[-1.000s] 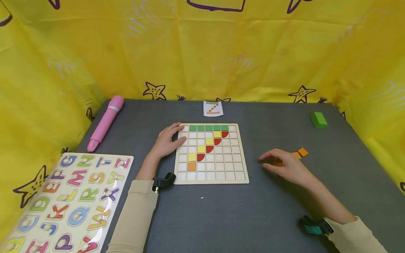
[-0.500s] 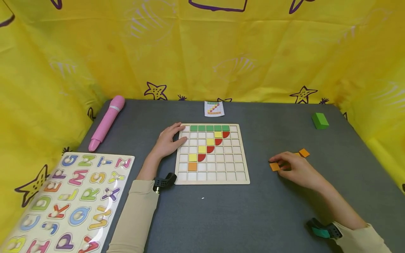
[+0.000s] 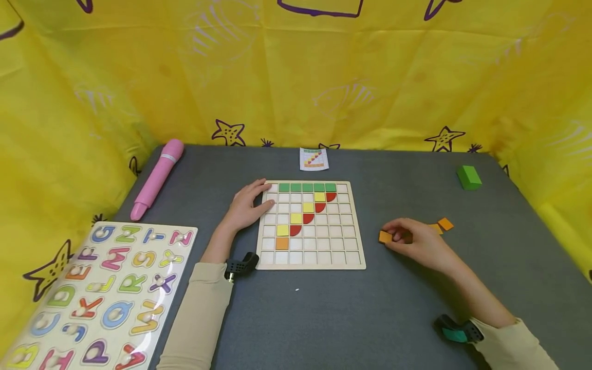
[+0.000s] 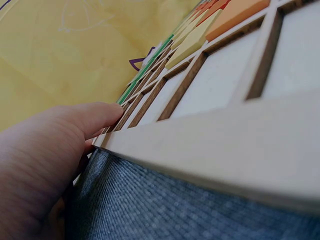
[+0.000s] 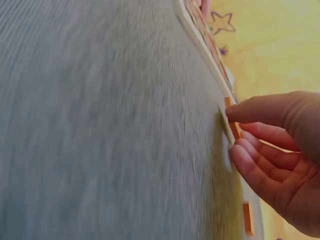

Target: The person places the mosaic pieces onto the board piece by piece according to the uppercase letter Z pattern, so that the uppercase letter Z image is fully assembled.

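Observation:
A wooden grid board (image 3: 326,260) lies mid-table with green, yellow, red and orange tiles set in some squares. My left hand (image 3: 245,206) rests on its upper left edge; in the left wrist view the thumb (image 4: 102,116) touches the frame. To the right of the board, my right hand (image 3: 418,242) pinches an orange square tile (image 3: 385,237) between thumb and fingers. The right wrist view shows this orange tile (image 5: 229,103) edge-on, just off the table. Two more orange tiles (image 3: 445,223) lie behind the right hand, one partly hidden by it.
A small pattern card (image 3: 314,160) lies beyond the board. At the far right stands a green block (image 3: 469,178). On the left are a pink toy microphone (image 3: 157,180) and an alphabet peg puzzle (image 3: 99,298). Yellow cloth (image 3: 296,77) encloses the table.
My right hand first shifts slightly right, where an orange tile shows at its fingertips, then comes back left with that tile pinched. The left hand stays on the board.

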A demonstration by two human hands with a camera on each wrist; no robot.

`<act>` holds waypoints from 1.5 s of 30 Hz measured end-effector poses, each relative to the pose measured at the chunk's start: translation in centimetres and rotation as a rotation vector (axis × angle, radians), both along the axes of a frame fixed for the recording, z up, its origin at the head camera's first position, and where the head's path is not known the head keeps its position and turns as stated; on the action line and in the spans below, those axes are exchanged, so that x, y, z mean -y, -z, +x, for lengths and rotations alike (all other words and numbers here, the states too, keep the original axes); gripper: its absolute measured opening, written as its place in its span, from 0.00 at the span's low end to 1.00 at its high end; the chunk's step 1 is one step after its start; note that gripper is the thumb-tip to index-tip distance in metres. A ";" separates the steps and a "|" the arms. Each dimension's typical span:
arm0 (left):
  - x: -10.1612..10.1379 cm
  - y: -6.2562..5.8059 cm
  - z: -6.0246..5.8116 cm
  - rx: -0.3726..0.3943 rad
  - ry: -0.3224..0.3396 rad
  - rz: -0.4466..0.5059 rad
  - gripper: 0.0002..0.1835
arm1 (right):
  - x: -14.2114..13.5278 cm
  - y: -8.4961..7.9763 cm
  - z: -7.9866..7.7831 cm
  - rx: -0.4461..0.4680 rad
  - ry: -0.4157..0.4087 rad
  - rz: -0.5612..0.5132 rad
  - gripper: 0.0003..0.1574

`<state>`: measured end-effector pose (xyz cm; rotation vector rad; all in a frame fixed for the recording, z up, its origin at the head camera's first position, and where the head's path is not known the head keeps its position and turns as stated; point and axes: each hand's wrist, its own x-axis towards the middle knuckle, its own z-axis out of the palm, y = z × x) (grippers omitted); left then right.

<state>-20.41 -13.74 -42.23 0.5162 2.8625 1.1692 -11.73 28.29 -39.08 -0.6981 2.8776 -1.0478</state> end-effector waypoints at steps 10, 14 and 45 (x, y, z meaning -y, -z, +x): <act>0.1 0.1 -0.1 -0.001 0.001 -0.002 0.30 | 5.0 -0.5 -1.1 0.139 -0.005 -0.119 0.19; 0.1 0.1 -0.1 -0.002 0.001 -0.002 0.30 | 7.3 -0.4 -1.3 0.154 -0.059 -0.140 0.19; 0.0 0.0 0.0 0.003 -0.012 0.005 0.29 | 16.1 0.6 -1.7 -0.006 -0.345 -0.076 0.08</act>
